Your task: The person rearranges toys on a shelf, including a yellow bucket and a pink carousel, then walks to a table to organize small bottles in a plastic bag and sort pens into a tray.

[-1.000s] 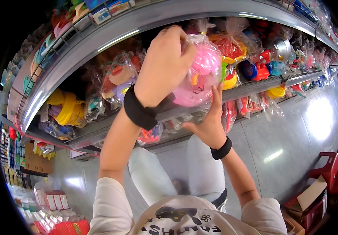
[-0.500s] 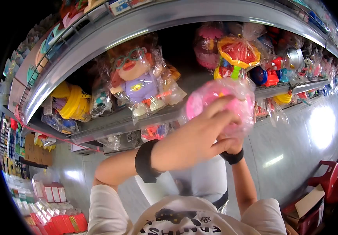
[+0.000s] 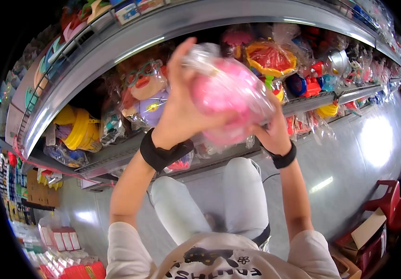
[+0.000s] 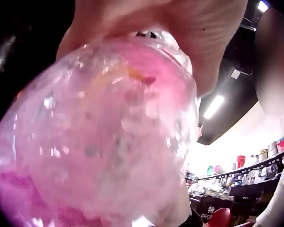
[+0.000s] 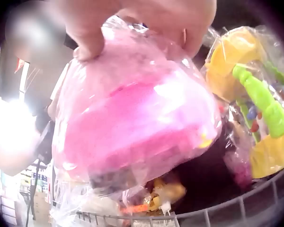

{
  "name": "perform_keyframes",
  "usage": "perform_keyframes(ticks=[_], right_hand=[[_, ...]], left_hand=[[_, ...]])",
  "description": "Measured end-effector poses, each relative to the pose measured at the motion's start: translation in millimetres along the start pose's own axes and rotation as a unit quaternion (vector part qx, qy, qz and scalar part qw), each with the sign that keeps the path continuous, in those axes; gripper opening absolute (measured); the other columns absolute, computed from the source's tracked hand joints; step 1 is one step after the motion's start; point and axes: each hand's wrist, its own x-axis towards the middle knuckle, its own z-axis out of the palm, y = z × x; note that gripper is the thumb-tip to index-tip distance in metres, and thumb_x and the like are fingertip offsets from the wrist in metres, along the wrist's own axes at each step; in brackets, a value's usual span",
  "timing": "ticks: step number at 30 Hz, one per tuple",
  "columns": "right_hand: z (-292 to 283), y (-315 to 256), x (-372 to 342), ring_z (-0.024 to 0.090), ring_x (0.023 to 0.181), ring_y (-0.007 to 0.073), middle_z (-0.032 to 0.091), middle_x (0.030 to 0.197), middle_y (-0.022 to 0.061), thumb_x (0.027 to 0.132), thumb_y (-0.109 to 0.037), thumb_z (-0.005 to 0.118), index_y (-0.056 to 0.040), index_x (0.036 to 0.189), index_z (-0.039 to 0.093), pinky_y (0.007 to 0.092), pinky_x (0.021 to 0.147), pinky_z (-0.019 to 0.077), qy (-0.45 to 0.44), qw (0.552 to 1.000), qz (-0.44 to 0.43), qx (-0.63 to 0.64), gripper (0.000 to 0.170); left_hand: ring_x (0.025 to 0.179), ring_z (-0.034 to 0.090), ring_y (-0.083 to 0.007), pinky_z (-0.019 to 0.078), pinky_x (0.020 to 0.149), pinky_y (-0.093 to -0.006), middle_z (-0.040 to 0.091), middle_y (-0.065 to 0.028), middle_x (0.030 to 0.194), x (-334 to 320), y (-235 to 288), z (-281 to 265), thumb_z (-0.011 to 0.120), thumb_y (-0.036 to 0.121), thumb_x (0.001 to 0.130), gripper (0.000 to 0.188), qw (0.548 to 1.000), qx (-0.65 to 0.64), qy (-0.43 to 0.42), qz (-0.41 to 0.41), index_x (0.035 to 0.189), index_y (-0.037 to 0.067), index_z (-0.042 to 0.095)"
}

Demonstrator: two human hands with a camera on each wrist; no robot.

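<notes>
A pink toy [image 3: 223,90] wrapped in clear plastic is held between both hands in front of the shelf; it is blurred in the head view. On its left side, the left hand [image 3: 179,104] grips it, thumb across the front and fingers up along the bag. The right hand [image 3: 277,130] holds its lower right side, where the bag hides part of the fingers. In the left wrist view, the shiny bagged toy [image 4: 118,137] fills most of the frame. From the right wrist, the thumb and fingers [image 5: 87,45] press into the plastic over the pink toy [image 5: 132,113].
A bagged doll with green glasses [image 3: 142,81] and a yellow bucket-like toy [image 3: 79,130] sit left on the shelf. A red-and-yellow bagged toy [image 3: 272,58] lies right of the hands. The upper shelf edge [image 3: 163,42] overhangs them. A red stool [image 3: 391,202] stands on the floor.
The pink toy was first at the shelf, then came down to the right, turned, with the left arm across. Now it is raised again toward the left, between both hands.
</notes>
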Motion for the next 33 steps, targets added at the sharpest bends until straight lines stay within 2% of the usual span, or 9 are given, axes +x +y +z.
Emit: perform_keyframes(ticks=[3, 8, 12, 15, 17, 19, 22, 28, 33], right_hand=[[26, 2, 16, 0.045, 0.126, 0.0395, 0.043, 0.14, 0.02, 0.077, -0.005, 0.07, -0.0071, 0.138, 0.046, 0.0407, 0.104, 0.0394, 0.1, 0.985, 0.002, -0.142, 0.066], [52, 14, 7, 0.043, 0.126, 0.0451, 0.04, 0.137, 0.03, 0.082, -0.001, 0.06, 0.0041, 0.145, 0.027, 0.0433, 0.106, 0.037, 0.077, 0.98, 0.097, -0.154, 0.072], [43, 39, 16, 0.033, 0.136, 0.0435, 0.033, 0.143, 0.0353, 0.082, -0.006, 0.06, 0.0099, 0.148, 0.011, 0.0383, 0.112, 0.0294, -0.001, 0.99, 0.109, -0.089, 0.084], [50, 57, 16, 0.036, 0.134, 0.0435, 0.037, 0.141, 0.0346, 0.082, -0.006, 0.061, 0.0108, 0.146, 0.016, 0.0391, 0.111, 0.0308, 0.028, 0.984, 0.098, -0.143, 0.08], [36, 37, 9, 0.047, 0.122, 0.0422, 0.049, 0.131, 0.0259, 0.08, -0.009, 0.065, 0.0048, 0.127, 0.048, 0.0422, 0.104, 0.0383, 0.045, 0.975, 0.112, -0.184, 0.052], [11, 25, -1, 0.051, 0.113, 0.0385, 0.055, 0.121, 0.0193, 0.08, -0.011, 0.069, -0.0015, 0.113, 0.056, 0.0426, 0.096, 0.0415, 0.107, 0.966, 0.072, -0.224, 0.037], [-17, 40, -4, 0.051, 0.096, 0.0353, 0.054, 0.103, 0.0138, 0.076, -0.019, 0.076, -0.004, 0.102, 0.055, 0.0433, 0.083, 0.0408, 0.19, 0.916, 0.075, -0.345, 0.036], [0, 82, 18, 0.054, 0.102, 0.0406, 0.054, 0.116, 0.0175, 0.082, -0.034, 0.072, 0.0001, 0.112, 0.05, 0.0464, 0.085, 0.0468, 0.221, 0.869, 0.1, -0.431, 0.051], [-13, 79, 19, 0.06, 0.095, 0.0406, 0.055, 0.117, 0.0198, 0.087, -0.031, 0.067, -0.0004, 0.121, 0.048, 0.045, 0.076, 0.05, 0.186, 0.919, 0.195, -0.288, 0.049]], left_hand=[[0.119, 0.05, -0.0256, 0.044, 0.101, -0.0371, 0.046, -0.0175, 0.13, 1, -16, 4, 0.088, 0.013, 0.062, 0.111, 0.986, 0.0, 0.158, -0.043, 0.143, 0.002, 0.014], [0.117, 0.049, -0.0267, 0.041, 0.1, -0.0366, 0.046, -0.0178, 0.128, 5, -46, 26, 0.087, 0.016, 0.064, 0.103, 0.979, 0.079, 0.189, -0.02, 0.141, 0.0, 0.02], [0.116, 0.049, -0.0292, 0.0398, 0.101, -0.038, 0.046, -0.0197, 0.127, 17, -70, 35, 0.086, 0.022, 0.066, 0.097, 0.97, 0.124, 0.211, -0.008, 0.14, -0.001, 0.027], [0.115, 0.049, -0.0323, 0.0407, 0.1, -0.0397, 0.046, -0.0221, 0.127, 29, -95, 38, 0.087, 0.025, 0.066, 0.097, 0.967, 0.134, 0.215, -0.028, 0.139, 0.0, 0.029], [0.115, 0.05, -0.0337, 0.041, 0.1, -0.0403, 0.045, -0.0228, 0.128, 32, -117, 40, 0.086, 0.025, 0.066, 0.095, 0.963, 0.138, 0.224, -0.066, 0.139, 0.001, 0.03], [0.115, 0.048, -0.0346, 0.0402, 0.1, -0.0411, 0.045, -0.0219, 0.127, 34, -123, 42, 0.086, 0.025, 0.066, 0.093, 0.957, 0.169, 0.23, -0.046, 0.138, 0.001, 0.031], [0.115, 0.047, -0.0337, 0.0393, 0.1, -0.0411, 0.045, -0.0208, 0.127, 29, -122, 53, 0.086, 0.023, 0.066, 0.093, 0.94, 0.237, 0.245, -0.028, 0.137, 0.001, 0.031], [0.121, 0.041, -0.0401, 0.035, 0.104, -0.046, 0.041, -0.0236, 0.134, 28, -105, 53, 0.087, 0.028, 0.063, 0.1, 0.938, 0.256, 0.226, -0.063, 0.14, -0.001, 0.03], [0.121, 0.045, -0.0357, 0.0376, 0.103, -0.0413, 0.042, -0.0238, 0.132, 24, -99, 34, 0.088, 0.034, 0.064, 0.109, 0.94, 0.269, 0.207, -0.024, 0.143, -0.003, 0.023]])
